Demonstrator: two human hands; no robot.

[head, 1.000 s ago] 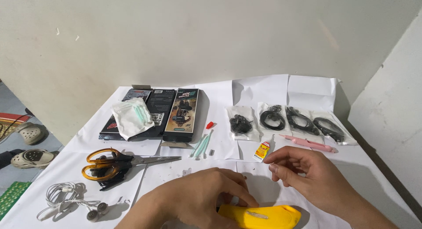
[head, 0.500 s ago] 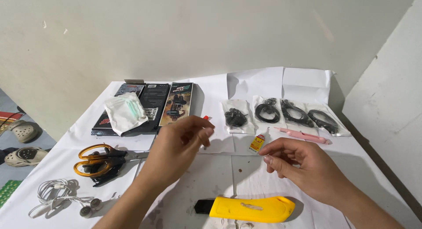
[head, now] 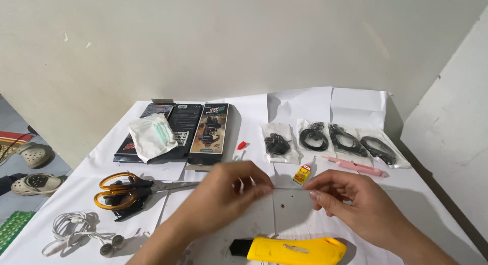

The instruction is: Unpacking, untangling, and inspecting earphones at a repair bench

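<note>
Left hand (head: 229, 191) and right hand (head: 345, 196) each pinch a thin wire (head: 290, 189), stretched level left-to-right

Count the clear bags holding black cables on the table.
4, in a row at the table's far right: first bag, second bag, third bag, fourth bag. None seems hidden.

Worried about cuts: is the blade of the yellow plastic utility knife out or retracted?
Cannot tell: the yellow plastic utility knife lies flat, and no blade shows past its dark tip.
</note>
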